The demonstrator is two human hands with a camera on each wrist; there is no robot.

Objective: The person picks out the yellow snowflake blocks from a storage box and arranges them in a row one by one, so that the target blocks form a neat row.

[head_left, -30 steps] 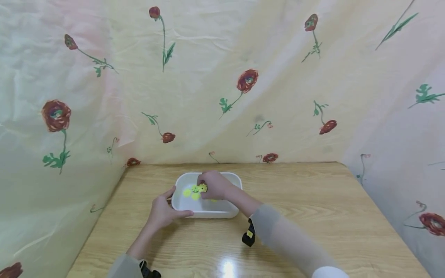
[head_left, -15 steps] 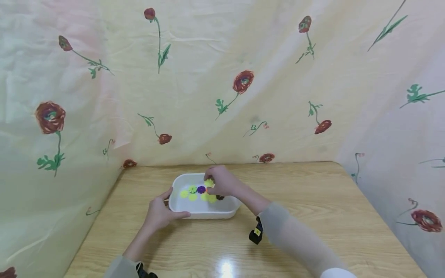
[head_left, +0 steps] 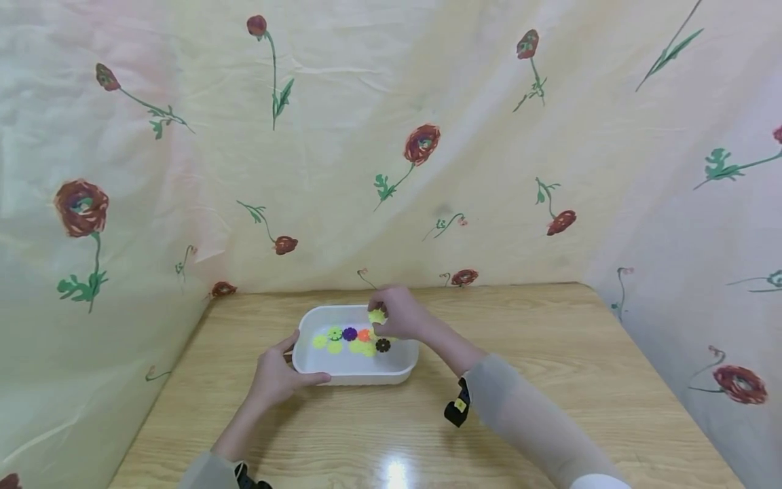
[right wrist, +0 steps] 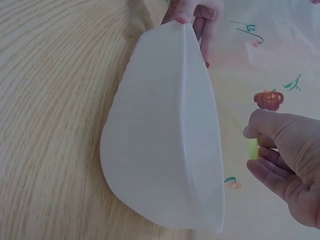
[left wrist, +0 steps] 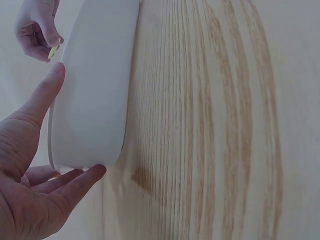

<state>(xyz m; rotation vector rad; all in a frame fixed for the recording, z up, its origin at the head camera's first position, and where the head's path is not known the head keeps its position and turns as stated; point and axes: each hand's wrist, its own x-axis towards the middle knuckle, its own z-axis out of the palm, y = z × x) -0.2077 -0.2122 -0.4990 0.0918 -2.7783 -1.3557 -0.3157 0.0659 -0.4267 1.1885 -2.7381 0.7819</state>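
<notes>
A white plastic tub (head_left: 354,379) stands on the table with several flower-shaped plastic discs in it. Among them are a purple disc (head_left: 349,334), an orange disc (head_left: 364,335), a dark disc (head_left: 383,345) and several yellow ones, such as a yellow disc (head_left: 320,341) at the left. My left hand (head_left: 273,375) holds the tub's left end, thumb along the near side and fingers round the corner. Above the tub's right part, my right hand (head_left: 400,312) pinches a yellow disc (right wrist: 253,149) between thumb and fingers. The tub's inside is hidden in both wrist views.
The wooden table (head_left: 519,353) runs back to a flower-patterned cloth (head_left: 342,170), which also hangs along both sides. A black wrist camera (head_left: 457,407) hangs under the right forearm; another black camera (head_left: 250,479) sits at the left wrist.
My right hand has risen from the discs and moved right with a yellow disc in its fingers. The purple, orange and dark discs have come into sight. The left hand keeps its hold.
</notes>
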